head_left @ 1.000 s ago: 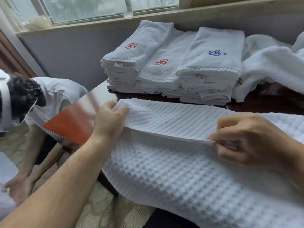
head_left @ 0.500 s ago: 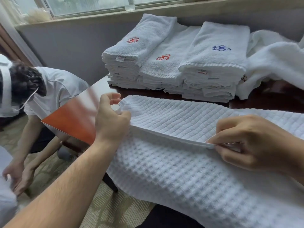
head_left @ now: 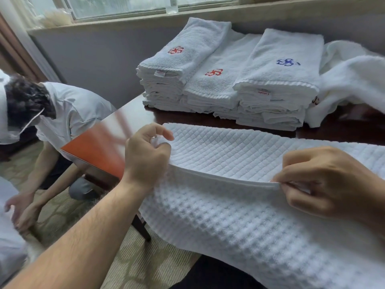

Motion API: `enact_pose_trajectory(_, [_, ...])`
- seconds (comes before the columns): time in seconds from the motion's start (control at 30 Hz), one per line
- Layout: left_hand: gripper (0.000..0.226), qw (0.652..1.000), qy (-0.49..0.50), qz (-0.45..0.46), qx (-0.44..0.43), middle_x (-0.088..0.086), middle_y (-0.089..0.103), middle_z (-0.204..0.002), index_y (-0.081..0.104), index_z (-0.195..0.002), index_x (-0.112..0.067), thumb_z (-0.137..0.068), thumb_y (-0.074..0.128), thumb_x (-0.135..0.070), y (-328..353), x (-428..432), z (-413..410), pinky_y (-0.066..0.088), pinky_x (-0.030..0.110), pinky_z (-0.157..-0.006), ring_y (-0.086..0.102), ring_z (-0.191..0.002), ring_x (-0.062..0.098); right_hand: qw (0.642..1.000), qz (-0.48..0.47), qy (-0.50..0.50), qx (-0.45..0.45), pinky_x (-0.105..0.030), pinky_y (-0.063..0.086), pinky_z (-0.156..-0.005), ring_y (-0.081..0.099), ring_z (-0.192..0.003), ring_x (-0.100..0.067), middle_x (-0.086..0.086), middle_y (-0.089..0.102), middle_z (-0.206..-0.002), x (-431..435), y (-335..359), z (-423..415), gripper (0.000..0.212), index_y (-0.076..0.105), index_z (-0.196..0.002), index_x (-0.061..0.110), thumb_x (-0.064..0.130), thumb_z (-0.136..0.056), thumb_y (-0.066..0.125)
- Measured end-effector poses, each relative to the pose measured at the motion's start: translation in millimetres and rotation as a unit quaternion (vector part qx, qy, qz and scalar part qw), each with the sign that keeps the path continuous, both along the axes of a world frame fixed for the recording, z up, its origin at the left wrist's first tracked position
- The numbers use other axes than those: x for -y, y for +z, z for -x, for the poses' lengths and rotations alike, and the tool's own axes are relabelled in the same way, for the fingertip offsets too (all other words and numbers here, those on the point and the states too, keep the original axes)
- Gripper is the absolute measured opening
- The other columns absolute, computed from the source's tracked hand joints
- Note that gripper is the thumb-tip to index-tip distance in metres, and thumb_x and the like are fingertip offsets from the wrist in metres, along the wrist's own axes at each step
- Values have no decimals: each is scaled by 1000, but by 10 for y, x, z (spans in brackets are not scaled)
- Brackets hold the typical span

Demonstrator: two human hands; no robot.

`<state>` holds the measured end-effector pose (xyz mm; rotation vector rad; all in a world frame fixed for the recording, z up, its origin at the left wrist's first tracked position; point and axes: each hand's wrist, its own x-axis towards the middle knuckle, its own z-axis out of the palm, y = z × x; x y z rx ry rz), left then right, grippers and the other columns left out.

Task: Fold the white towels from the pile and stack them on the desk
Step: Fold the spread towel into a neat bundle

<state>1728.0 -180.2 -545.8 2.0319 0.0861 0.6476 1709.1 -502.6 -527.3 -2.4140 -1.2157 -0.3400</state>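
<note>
1. My left hand (head_left: pixel 146 158) grips the left corner of the waffle towel (head_left: pixel 239 205), fingers curled round the folded edge.
2. My right hand (head_left: pixel 325 182) pinches the same folded edge further right, thumb and fingertips closed on the hem.
3. The waffle towel lies across the near part of the desk (head_left: pixel 125 122); its upper layer is doubled back over the lower one, and the lower part hangs off the near edge toward me.
4. Behind it on the desk stands a stack of folded towels (head_left: pixel 229 86) in three side-by-side columns, two topped with red emblems and one with a blue emblem.
5. Right of that stack, touching it, lies a loose pile of unfolded towels (head_left: pixel 354 80).
6. At the left, a person in a white shirt (head_left: pixel 68 109) crouches on the patterned carpet (head_left: pixel 145 263), both hands low near the floor.
7. A window sill (head_left: pixel 208 11) runs along the wall behind the desk.
</note>
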Motion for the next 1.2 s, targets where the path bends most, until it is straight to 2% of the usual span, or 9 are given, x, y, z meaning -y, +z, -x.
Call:
enact_pose_trajectory(0.17, [30,997,21,-78,-18,3,67,-80,66,-79,-30,-72,56,-3,1,18,-5,47,24,-68,56,-66,6,999,29,-4,-29,-25,35,-45,45,-51,-5,14,50,-66,-31,30,19,19,76,-75,28,25,-81,59])
enact_pose_trajectory(0.27, [26,981,64,-178,38,-7,64,-104,69,-94,-26,-78,64,-6,-7,44,17,43,35,-93,58,-95,17,999,16,-6,-44,-23,37,-46,47,-53,-1,17,53,-68,-33,56,37,25,77,-79,29,30,-84,53])
enact_pose_trajectory(0.43, [16,948,63,-270,156,-5,66,-106,72,-97,-19,-84,64,-15,36,134,95,39,46,-95,60,-97,23,989,-127,-68,-34,-22,45,-55,58,-61,-1,20,60,-70,-15,60,23,35,78,-83,14,25,-85,45])
enact_pose_trajectory(0.6, [15,931,-203,-258,159,-9,65,-100,72,-98,-20,-90,61,-26,154,652,258,50,38,-86,58,-94,8,967,-97,-233,43,-31,50,-60,57,-58,-5,11,63,-67,233,112,18,26,77,-91,19,20,-81,52])
enact_pose_trajectory(0.77, [43,852,-361,-374,62,-15,58,-122,64,-118,-35,-88,54,-64,120,1394,284,44,34,-100,50,-113,7,948,-105,-300,-17,-12,44,-71,63,-83,-2,16,69,-83,963,134,536,13,71,-86,36,35,-80,60])
enact_pose_trajectory(0.87, [47,835,-382,-389,76,-14,61,-122,67,-120,-36,-88,55,-67,35,1618,267,46,35,-94,52,-109,9,946,-60,-307,-89,-10,43,-86,61,-103,-1,23,67,-106,1278,7,915,22,71,-95,43,59,-81,72])
enact_pose_trajectory(0.97, [39,841,-385,-363,116,-11,69,-111,75,-113,-33,-90,57,-59,-23,1618,235,52,38,-78,59,-96,14,940,-35,-336,-53,-17,46,-93,61,-109,-1,20,67,-112,1342,-166,1045,31,77,-99,31,53,-77,74])
enact_pose_trajectory(1.07, [20,833,-381,-362,170,-8,74,-103,77,-112,-31,-93,71,-34,-77,1593,215,50,35,-63,63,-84,20,939,-21,-342,28,-27,49,-86,64,-98,-12,7,70,-102,1295,-222,1035,24,79,-93,17,36,-88,66])
enact_pose_trajectory(1.2, [21,819,-384,-359,229,-5,71,-94,79,-108,-30,-98,62,-38,-82,1590,222,42,30,-58,59,-76,18,942,-32,-326,68,-23,44,-77,55,-83,-15,5,62,-85,1306,-227,1029,23,68,-85,13,27,-100,57])
